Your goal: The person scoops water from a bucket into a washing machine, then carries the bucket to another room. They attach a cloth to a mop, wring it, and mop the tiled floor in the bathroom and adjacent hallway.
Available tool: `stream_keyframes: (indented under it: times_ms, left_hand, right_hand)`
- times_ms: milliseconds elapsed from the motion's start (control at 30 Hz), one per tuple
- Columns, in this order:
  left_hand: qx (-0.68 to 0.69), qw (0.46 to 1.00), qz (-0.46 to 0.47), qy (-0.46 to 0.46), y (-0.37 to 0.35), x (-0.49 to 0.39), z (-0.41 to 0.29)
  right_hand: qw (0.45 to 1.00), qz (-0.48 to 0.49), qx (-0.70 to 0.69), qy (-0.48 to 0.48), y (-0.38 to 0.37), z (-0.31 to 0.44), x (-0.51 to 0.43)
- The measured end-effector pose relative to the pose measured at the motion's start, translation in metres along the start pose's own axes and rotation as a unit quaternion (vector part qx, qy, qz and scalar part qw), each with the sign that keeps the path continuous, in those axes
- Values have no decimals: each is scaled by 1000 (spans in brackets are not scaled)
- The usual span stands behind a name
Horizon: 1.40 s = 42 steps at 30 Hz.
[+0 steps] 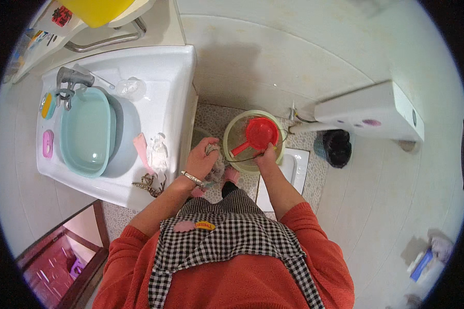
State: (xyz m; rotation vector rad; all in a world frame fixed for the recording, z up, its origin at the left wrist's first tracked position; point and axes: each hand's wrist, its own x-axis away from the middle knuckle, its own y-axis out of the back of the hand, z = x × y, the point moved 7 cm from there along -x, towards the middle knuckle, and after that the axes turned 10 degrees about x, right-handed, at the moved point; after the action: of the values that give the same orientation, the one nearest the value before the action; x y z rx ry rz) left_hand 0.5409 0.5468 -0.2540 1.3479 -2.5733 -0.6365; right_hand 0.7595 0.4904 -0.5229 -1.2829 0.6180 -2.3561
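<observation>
My right hand (266, 155) is at the near rim of a pale green bucket (226, 143), closed around its thin wire handle (244, 159). A red plastic dipper (262, 133) lies in the bucket, its handle pointing down-left, close to my right fingers. To the left of the bucket, my left hand (205, 154) has its thumb and forefinger curled on a greyish, partly see-through bundle (217, 170). That bundle hangs beside the bucket above the floor; its exact kind cannot be told. A bracelet circles my left wrist.
At left, a white sink (154, 112) holds a light-blue basin (114, 135) of water under a grey faucet (73, 79). A pink-handled brush (140, 148) lies on its ledge. A white squat toilet (303, 162) is right of the bucket, near a dark-lined bin (337, 148) and a white wall-mounted cistern (363, 112).
</observation>
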Motion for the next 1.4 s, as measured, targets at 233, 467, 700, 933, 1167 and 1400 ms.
stream_keyframes:
  times_ms: [233, 467, 700, 933, 1167, 1400]
  left_hand:
    - [96, 993, 63, 28, 9, -14, -29]
    - [166, 980, 111, 20, -9, -21, -21]
    - [322, 936, 78, 115, 5, -27, 27]
    - [406, 901, -16, 153, 16, -48, 145]
    - [490, 831, -99, 245, 32, -19, 216]
    - [415, 861, 53, 290, -21, 4, 186]
  right_hand:
    - [982, 58, -172, 57, -24, 54, -13]
    - [984, 126, 97, 76, -37, 60, 17]
    - [811, 271, 502, 130, -80, 26, 37]
    - [771, 147, 619, 23, 92, -27, -6]
    - [673, 104, 731, 54, 139, -20, -19]
    - [724, 174, 667, 7, 132, -69, 6]
